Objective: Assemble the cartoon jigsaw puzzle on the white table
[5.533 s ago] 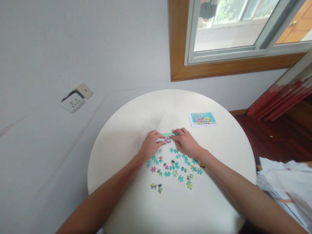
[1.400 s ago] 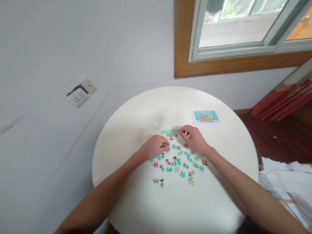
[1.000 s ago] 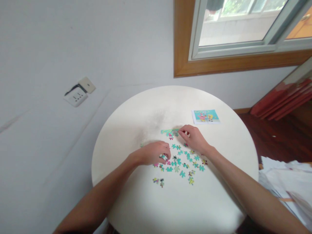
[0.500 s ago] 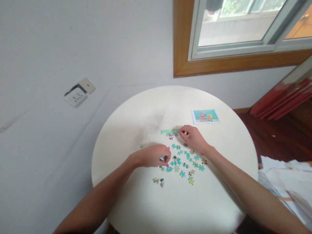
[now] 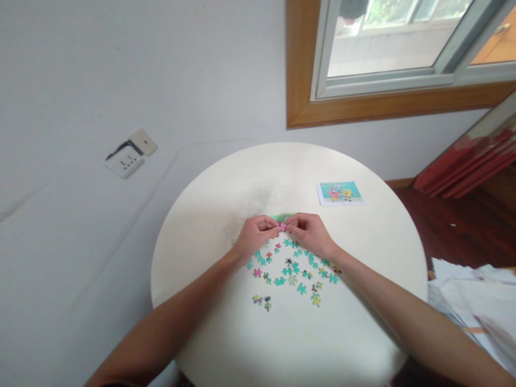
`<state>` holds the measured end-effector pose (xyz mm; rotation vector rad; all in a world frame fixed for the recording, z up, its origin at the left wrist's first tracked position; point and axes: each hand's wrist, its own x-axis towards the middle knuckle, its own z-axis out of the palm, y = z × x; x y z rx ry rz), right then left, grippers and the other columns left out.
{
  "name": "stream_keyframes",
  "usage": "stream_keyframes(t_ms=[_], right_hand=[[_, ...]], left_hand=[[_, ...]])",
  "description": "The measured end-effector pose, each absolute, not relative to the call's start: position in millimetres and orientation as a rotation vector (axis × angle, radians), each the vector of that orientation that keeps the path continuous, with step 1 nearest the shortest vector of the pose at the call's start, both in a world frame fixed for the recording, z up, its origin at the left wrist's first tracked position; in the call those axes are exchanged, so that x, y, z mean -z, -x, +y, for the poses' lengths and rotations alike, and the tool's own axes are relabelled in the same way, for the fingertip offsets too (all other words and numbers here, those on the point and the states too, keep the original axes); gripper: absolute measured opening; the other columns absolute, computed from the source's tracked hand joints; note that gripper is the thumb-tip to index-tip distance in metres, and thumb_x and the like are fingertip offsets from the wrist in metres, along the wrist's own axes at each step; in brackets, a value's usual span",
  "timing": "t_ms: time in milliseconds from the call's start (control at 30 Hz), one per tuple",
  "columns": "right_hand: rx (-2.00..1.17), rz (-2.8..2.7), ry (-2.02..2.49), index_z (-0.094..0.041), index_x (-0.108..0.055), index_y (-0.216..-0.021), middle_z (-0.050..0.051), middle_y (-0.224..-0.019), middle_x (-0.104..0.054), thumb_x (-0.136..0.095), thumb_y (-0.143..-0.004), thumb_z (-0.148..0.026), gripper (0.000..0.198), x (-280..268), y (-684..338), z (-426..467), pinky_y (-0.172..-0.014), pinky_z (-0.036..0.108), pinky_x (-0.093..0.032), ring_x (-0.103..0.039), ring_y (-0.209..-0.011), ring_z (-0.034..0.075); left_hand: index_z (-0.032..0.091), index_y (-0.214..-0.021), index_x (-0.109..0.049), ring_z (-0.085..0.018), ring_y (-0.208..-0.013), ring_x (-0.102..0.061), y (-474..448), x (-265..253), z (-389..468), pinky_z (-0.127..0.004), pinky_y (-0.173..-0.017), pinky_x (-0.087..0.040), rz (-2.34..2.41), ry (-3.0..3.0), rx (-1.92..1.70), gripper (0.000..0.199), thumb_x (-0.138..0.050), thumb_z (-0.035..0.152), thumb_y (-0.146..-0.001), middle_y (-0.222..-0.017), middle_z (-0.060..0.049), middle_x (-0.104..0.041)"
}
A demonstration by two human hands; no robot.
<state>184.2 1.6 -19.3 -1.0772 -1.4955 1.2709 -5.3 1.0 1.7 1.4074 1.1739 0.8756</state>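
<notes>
My left hand [image 5: 260, 234] is closed in a pinch, its fingertips on a pink puzzle piece [image 5: 282, 227]. From the other side my right hand [image 5: 311, 231] pinches at the same piece, thumb and forefinger together. Just behind the fingertips runs a joined green strip of puzzle [image 5: 287, 216], partly covered by both hands. Loose jigsaw pieces, mostly turquoise, lie spread on the near side of the hands; among them are another pink piece [image 5: 257, 273] and a yellow piece [image 5: 316, 299].
A picture card [image 5: 342, 193] with a pink and a yellow cartoon figure lies at the back right of the round white table [image 5: 226, 333]. A wall with a socket [image 5: 124, 161] borders the left. Papers [image 5: 475, 295] are piled at the right.
My left hand has moved away from me with the pink piece, from among the loose pieces to the strip. My right hand has shifted slightly left and nearer, meeting it there.
</notes>
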Motion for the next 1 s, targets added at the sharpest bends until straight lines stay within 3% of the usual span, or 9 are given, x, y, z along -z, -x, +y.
stream_keyframes(t_ms=[200,400,533,1000], right_hand=[[-1.338,-1.373,1.078,-0.014,-0.068,-0.079,-0.001,-0.062,-0.061,-0.071,-0.074,-0.035,0.022,17,-181,1,-0.051,0.023,-0.038,-0.049,-0.054,0.009],[-1.343,-1.364,1.129,-0.013,-0.066,-0.074,-0.002,-0.059,-0.059,-0.07,-0.071,-0.031,0.019,19,-182,3,-0.049,0.023,-0.037,-0.047,-0.051,0.009],[-1.355,-1.383,1.136,-0.014,-0.066,-0.072,-0.001,-0.059,-0.06,-0.068,-0.071,-0.029,0.015,20,-182,4,-0.049,0.023,-0.037,-0.047,-0.051,0.009],[-1.382,-1.487,1.101,-0.014,-0.067,-0.071,-0.003,-0.057,-0.058,-0.065,-0.072,-0.022,0.009,19,-181,2,-0.05,0.022,-0.037,-0.046,-0.05,0.008]], left_hand=[[0.014,-0.08,-0.065,-0.014,-0.072,-0.067,3,-1,0,-0.023,-0.068,-0.052,1.108,-1.447,-0.859,0.022,-0.076,0.032,-0.075,-0.081,-0.004,-0.072],[0.016,-0.093,-0.07,-0.016,-0.078,-0.069,4,-1,1,-0.027,-0.078,-0.055,1.201,-1.826,-0.873,0.016,-0.071,0.026,-0.08,-0.086,-0.005,-0.074],[0.017,-0.087,-0.072,-0.014,-0.075,-0.067,5,-4,1,-0.026,-0.077,-0.054,1.163,-2.067,-0.862,0.008,-0.067,0.023,-0.083,-0.084,-0.003,-0.073],[0.017,-0.093,-0.069,-0.014,-0.081,-0.063,14,-7,9,-0.025,-0.079,-0.049,1.017,-2.263,-0.781,0.015,-0.065,0.014,-0.079,-0.088,-0.003,-0.07]])
